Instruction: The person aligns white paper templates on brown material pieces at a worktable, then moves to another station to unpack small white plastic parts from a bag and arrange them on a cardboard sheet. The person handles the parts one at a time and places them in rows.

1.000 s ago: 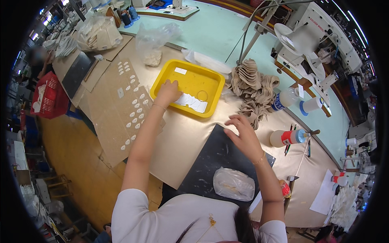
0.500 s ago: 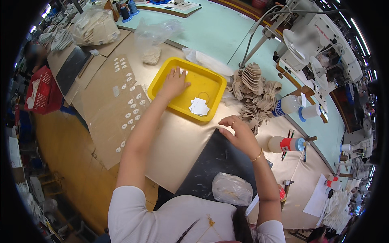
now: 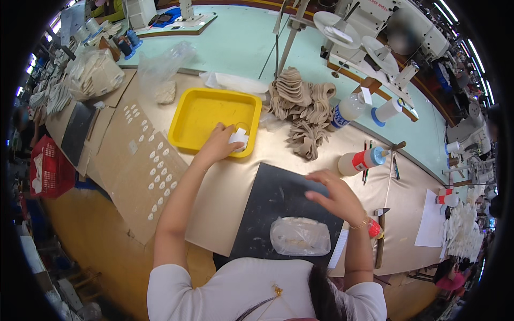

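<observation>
My left hand (image 3: pixel 215 145) reaches over the near rim of the yellow plastic tray (image 3: pixel 184 145). Its fingers are closed at the edge of a few small white cards (image 3: pixel 240 139) in the tray's near right corner, partly hiding them. Behind the cards a thin ring-shaped band (image 3: pixel 242 127) shows. Over the black board (image 3: pixel 262 198), my right hand (image 3: pixel 338 197) hovers with fingers apart and nothing in them. A clear plastic bag of pale pieces (image 3: pixel 301 236) lies on that board, below and left of the right hand.
Stacked beige fabric pieces (image 3: pixel 302 101) stand right of the tray. Farther right are a glue bottle (image 3: pixel 361 160), a clear bottle (image 3: pixel 348 111), pens (image 3: pixel 396 167) and a hammer (image 3: pixel 380 235). Cardboard (image 3: pixel 120 160) with small white ovals lies left. Sewing machines (image 3: pixel 369 27) stand behind.
My left hand has moved from the tray's far left to the cards at its near right. My right hand has shifted toward the right over the board. The whole view has turned.
</observation>
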A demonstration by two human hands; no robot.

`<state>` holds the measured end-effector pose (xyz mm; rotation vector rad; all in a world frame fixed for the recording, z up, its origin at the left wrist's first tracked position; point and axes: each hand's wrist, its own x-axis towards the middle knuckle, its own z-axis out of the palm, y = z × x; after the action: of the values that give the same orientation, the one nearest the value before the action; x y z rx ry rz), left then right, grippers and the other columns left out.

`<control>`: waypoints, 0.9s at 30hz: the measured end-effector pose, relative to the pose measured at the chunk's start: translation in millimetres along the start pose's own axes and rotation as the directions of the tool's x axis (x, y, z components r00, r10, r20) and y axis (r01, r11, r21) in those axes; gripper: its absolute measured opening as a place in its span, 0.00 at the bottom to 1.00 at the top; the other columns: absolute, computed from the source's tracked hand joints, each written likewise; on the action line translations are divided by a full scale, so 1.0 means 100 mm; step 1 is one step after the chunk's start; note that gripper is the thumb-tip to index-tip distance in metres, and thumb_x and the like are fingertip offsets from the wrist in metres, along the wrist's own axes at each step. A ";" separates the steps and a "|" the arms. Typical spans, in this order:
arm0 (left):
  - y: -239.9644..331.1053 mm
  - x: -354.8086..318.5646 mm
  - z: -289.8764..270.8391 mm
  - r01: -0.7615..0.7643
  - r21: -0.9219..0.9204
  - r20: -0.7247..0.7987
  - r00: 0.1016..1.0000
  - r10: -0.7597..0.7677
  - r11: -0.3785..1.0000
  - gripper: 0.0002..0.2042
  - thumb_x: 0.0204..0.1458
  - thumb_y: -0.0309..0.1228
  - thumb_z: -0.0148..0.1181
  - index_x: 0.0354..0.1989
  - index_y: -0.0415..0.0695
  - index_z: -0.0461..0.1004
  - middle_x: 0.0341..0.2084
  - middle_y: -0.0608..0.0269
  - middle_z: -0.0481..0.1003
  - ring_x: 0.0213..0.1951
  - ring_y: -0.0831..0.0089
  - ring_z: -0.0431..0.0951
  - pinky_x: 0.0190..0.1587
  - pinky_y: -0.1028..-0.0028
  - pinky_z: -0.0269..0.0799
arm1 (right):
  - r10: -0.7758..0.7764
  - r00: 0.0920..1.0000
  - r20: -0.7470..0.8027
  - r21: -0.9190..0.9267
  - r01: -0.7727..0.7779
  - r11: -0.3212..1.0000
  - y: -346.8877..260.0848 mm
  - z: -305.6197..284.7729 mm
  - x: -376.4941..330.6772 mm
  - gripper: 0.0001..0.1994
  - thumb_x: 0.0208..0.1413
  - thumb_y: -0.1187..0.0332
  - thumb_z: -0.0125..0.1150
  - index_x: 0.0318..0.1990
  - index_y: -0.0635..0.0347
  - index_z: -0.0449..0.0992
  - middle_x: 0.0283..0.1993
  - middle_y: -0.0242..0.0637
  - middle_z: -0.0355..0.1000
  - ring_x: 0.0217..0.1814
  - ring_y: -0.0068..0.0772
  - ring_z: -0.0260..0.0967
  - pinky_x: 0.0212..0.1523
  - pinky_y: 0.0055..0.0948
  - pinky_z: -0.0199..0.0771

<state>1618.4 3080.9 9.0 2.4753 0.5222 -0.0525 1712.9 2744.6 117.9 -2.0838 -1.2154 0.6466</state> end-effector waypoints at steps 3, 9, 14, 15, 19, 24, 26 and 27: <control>0.16 0.04 0.08 -0.083 0.058 -0.030 0.996 0.085 0.995 0.26 0.53 0.40 0.62 0.56 0.37 0.69 0.46 0.42 0.71 0.50 0.47 0.71 0.54 0.58 0.67 | 0.057 0.989 0.135 -0.031 -0.053 0.998 -0.05 -0.15 -0.61 0.34 0.46 0.53 0.71 0.59 0.57 0.68 0.60 0.47 0.65 0.63 0.48 0.62 0.61 0.38 0.63; 0.83 -0.73 -0.14 0.047 -0.411 0.036 0.999 -0.036 0.910 0.21 0.53 0.32 0.63 0.53 0.38 0.70 0.39 0.56 0.72 0.43 0.68 0.72 0.47 0.71 0.69 | 0.227 0.969 0.092 -0.138 -0.214 0.967 -0.24 0.14 -1.49 0.45 0.37 0.50 0.75 0.65 0.53 0.62 0.69 0.48 0.54 0.70 0.54 0.52 0.66 0.42 0.57; 1.45 -1.75 0.30 -0.158 -0.430 0.150 0.958 0.243 0.889 0.31 0.46 0.35 0.70 0.57 0.39 0.64 0.43 0.56 0.68 0.43 0.68 0.71 0.44 0.71 0.69 | 0.350 0.906 -0.238 0.035 -0.352 0.935 -0.20 0.69 -1.56 0.35 0.46 0.59 0.71 0.62 0.56 0.64 0.65 0.50 0.59 0.64 0.50 0.59 0.62 0.40 0.62; 1.44 -1.83 0.47 -0.141 -0.405 0.172 0.959 0.227 0.903 0.33 0.45 0.35 0.71 0.58 0.40 0.62 0.44 0.52 0.67 0.43 0.64 0.70 0.45 0.70 0.69 | 0.339 0.895 -0.290 0.031 -0.345 0.938 -0.08 0.82 -1.51 0.30 0.50 0.62 0.69 0.60 0.59 0.66 0.62 0.50 0.63 0.59 0.47 0.64 0.58 0.38 0.65; 1.35 -2.03 0.74 -0.027 -0.568 0.149 0.980 0.135 0.823 0.31 0.44 0.20 0.63 0.59 0.41 0.59 0.52 0.46 0.63 0.46 0.56 0.70 0.46 0.67 0.69 | 0.575 0.747 -0.334 0.457 -0.405 0.792 0.04 0.94 -1.32 0.12 0.60 0.71 0.55 0.50 0.65 0.72 0.46 0.49 0.74 0.40 0.36 0.75 0.40 0.30 0.72; 1.42 -2.09 0.47 -0.568 -0.360 -0.206 0.822 0.530 0.741 0.27 0.43 0.12 0.54 0.55 0.47 0.66 0.55 0.43 0.61 0.37 0.53 0.74 0.40 0.64 0.73 | 0.506 0.765 -0.399 0.459 -0.311 0.832 -0.13 0.80 -1.11 0.11 0.61 0.68 0.53 0.45 0.66 0.74 0.39 0.48 0.76 0.30 0.34 0.74 0.34 0.30 0.72; 1.40 -2.00 0.46 -0.529 -0.169 -0.106 0.849 0.518 0.832 0.25 0.45 0.13 0.54 0.54 0.47 0.68 0.55 0.41 0.61 0.35 0.52 0.74 0.40 0.63 0.73 | 0.467 0.792 -0.393 0.389 -0.317 0.865 -0.13 0.79 -1.03 0.12 0.60 0.68 0.56 0.47 0.66 0.73 0.40 0.48 0.75 0.32 0.37 0.73 0.36 0.31 0.72; 1.40 -1.99 0.47 -0.505 -0.069 -0.056 0.863 0.502 0.861 0.24 0.45 0.14 0.53 0.53 0.48 0.69 0.56 0.40 0.60 0.34 0.51 0.75 0.40 0.62 0.74 | 0.456 0.810 -0.370 0.325 -0.347 0.880 -0.10 0.79 -0.98 0.13 0.59 0.67 0.57 0.48 0.65 0.72 0.41 0.49 0.74 0.34 0.38 0.73 0.38 0.32 0.72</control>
<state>1492.2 2880.1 79.2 2.4570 -0.1236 0.2209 1609.3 2683.5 81.3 -2.1329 -0.4126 0.4421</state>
